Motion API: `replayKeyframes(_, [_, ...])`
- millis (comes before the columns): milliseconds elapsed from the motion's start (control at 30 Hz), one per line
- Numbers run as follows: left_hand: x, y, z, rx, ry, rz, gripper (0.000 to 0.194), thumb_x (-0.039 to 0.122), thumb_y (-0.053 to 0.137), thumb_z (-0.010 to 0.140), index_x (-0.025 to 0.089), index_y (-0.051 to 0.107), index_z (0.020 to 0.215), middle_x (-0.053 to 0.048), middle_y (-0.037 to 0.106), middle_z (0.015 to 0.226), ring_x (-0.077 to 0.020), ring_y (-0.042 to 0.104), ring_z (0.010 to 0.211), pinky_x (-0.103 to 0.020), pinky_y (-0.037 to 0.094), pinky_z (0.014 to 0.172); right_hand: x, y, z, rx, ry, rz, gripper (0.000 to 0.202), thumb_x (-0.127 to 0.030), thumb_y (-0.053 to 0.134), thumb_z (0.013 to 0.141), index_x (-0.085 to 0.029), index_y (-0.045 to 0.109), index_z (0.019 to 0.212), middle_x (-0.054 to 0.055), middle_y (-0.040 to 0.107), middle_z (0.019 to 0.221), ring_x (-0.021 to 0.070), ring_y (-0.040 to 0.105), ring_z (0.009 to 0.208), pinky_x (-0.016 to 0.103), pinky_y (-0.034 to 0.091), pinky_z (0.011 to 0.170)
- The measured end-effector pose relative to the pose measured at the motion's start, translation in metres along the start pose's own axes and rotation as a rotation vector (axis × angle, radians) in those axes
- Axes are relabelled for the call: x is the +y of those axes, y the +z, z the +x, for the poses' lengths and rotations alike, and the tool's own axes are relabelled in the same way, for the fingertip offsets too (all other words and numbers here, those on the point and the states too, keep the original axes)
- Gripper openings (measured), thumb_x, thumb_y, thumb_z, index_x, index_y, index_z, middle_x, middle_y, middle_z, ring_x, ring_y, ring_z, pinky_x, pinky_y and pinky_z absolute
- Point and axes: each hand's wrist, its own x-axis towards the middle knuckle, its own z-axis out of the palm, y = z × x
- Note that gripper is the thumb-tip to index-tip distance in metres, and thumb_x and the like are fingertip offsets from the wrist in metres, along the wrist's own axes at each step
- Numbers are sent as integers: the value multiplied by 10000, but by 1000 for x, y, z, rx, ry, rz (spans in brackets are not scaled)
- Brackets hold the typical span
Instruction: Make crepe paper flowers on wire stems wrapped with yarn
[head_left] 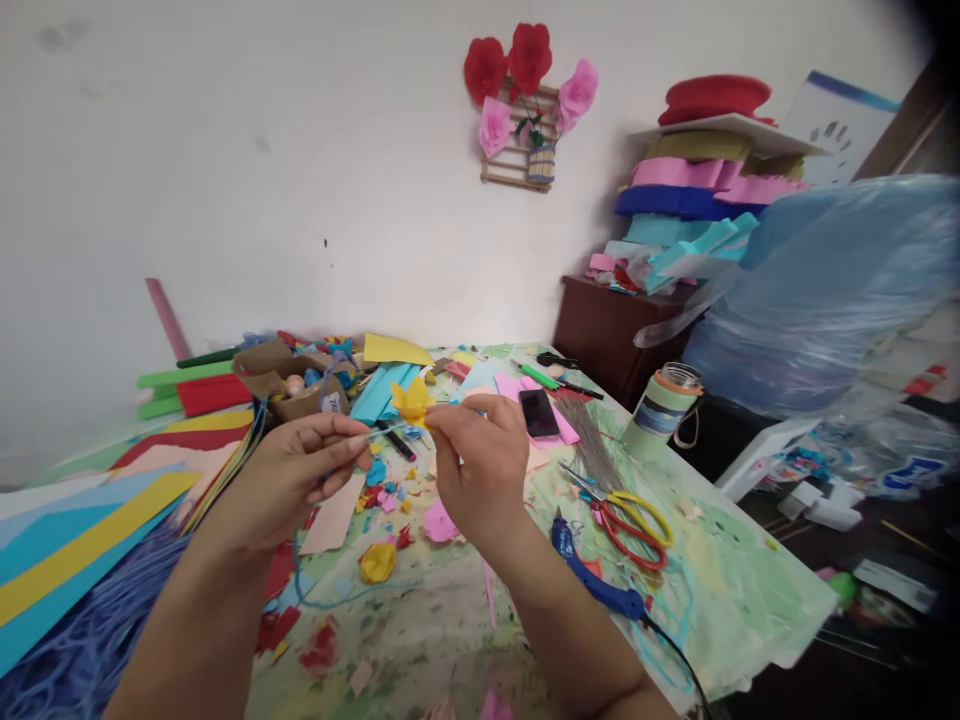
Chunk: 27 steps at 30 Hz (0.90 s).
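Over the middle of the table my right hand pinches a yellow paper flower near its base, the petals pointing up and left. My left hand is closed in a pinch on a thin light-blue yarn, which runs taut to the flower's base between the two hands. The yarn's slack tail hangs below my left hand and curves across the table. Whether the yarn is wound around the flower's base is hidden by my right fingers. A yellow paper rosette lies below on the table.
At right lie scissors, a blue glue gun with its cord, thin wires, a phone and a bottle. Coloured paper strips and a cardboard box fill the left. Paper scraps litter the stained tablecloth.
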Motion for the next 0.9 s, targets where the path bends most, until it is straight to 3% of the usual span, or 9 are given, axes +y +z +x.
replayKeyframes(267, [-1, -5, -2, -16, 1, 12, 312, 368, 804, 626, 136, 646, 762, -11, 630, 591, -20, 344, 354, -134, 207, 329, -3, 6, -5, -59, -44, -35, 228, -45, 530, 840, -242, 644, 845, -24, 745, 828, 158, 578, 804, 336, 393, 758])
replayKeyframes(567, [-3, -8, -2, -83, 2, 69, 305, 374, 776, 668, 133, 643, 798, -15, 629, 613, -33, 378, 385, -155, 245, 360, -5, 8, -5, -16, -60, -48, 184, -59, 561, 854, -233, 619, 863, -28, 753, 850, 169, 561, 817, 345, 359, 774])
replayKeyframes(900, [-11, -16, 0, -36, 8, 52, 300, 360, 768, 704, 143, 637, 865, -19, 647, 666, -31, 406, 406, -153, 264, 371, -3, 9, -6, -79, -81, -64, 197, -46, 542, 863, -224, 621, 840, -34, 747, 826, 165, 546, 806, 349, 341, 757])
